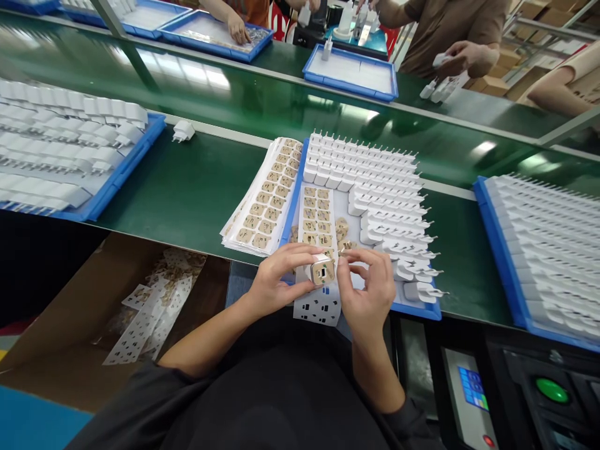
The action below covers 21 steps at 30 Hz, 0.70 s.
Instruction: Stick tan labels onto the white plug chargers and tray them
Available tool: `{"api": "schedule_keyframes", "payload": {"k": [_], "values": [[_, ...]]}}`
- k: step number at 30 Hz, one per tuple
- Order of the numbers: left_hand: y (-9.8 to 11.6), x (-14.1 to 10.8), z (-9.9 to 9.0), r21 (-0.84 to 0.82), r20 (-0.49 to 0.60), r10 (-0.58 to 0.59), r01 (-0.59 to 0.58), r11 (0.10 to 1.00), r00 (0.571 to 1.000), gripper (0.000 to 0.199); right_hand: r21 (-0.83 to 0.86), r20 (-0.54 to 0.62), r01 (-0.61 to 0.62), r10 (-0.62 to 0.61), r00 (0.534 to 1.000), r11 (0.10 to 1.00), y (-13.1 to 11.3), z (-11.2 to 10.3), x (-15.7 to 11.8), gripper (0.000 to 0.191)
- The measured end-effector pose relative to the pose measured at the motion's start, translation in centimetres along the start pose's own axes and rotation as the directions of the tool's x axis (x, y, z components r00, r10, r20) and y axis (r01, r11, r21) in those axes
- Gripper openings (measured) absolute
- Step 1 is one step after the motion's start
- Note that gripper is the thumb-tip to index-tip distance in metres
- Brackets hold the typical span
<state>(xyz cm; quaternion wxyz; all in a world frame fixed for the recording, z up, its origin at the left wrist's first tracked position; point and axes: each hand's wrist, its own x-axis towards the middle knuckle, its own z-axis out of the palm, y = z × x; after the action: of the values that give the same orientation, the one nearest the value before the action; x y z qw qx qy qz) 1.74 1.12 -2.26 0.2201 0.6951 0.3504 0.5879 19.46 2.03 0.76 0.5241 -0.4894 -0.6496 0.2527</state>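
Note:
In my left hand [281, 275] is a white charger [322, 271], held between thumb and fingers with its port end facing me. A tan sticker covers that port face. My right hand [368, 287] is closed in a pinch just right of the charger; what its fingertips hold, if anything, is too small to make out. Under my hands lies a sticker sheet [317, 215], partly peeled, its bare lower end [321, 309] hanging over the table edge. Loose tan stickers [342, 228] lie beside it in a blue tray [300, 181] with rows of white chargers [370, 169].
A stack of sticker sheets [267, 200] lies left of the tray. More charger trays stand at left [152, 140] and right [497, 231]. One charger [182, 130] sits alone. A cardboard box [70, 319] below holds used sheets. Co-workers' hands [238, 28] are across the line.

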Motion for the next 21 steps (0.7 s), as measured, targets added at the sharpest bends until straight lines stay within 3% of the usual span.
{"api": "schedule_keyframes", "payload": {"k": [3, 6, 12, 16, 19, 21], "values": [[0.2, 0.1, 0.2, 0.035, -0.027, 0.042, -0.041, 0.999, 0.999, 0.044, 0.296, 0.184, -0.226, 0.177, 0.967, 0.928, 0.6, 0.0, 0.1, 0.010], [0.2, 0.3, 0.5, 0.116, -0.037, 0.074, -0.069, 0.991, 0.997, 0.038, 0.475, 0.256, -0.302, 0.198, 0.946, 0.826, 0.8, 0.5, -0.1, 0.011], [-0.1, 0.1, 0.9, 0.200, -0.068, 0.178, -0.161, 0.966, 0.982, 0.044, 0.542, 0.221, -0.349, 0.271, 0.937, 0.765, 0.3, 1.8, -0.2, 0.004], [-0.3, 0.0, 0.8, 0.183, -0.058, 0.168, -0.155, 0.971, 0.984, 0.046, 0.573, 0.221, -0.365, 0.291, 0.931, 0.734, 0.5, 1.9, -0.2, 0.004], [-0.3, 0.0, 0.6, 0.128, -0.054, 0.116, -0.108, 0.986, 0.992, 0.044, 0.534, 0.241, -0.326, 0.229, 0.943, 0.780, 0.7, 1.5, -0.1, 0.010], [-0.3, -0.1, 0.6, 0.097, -0.047, 0.080, -0.076, 0.992, 0.996, 0.043, 0.456, 0.212, -0.231, 0.147, 0.966, 0.860, 0.8, 1.2, 0.1, 0.012]]}}
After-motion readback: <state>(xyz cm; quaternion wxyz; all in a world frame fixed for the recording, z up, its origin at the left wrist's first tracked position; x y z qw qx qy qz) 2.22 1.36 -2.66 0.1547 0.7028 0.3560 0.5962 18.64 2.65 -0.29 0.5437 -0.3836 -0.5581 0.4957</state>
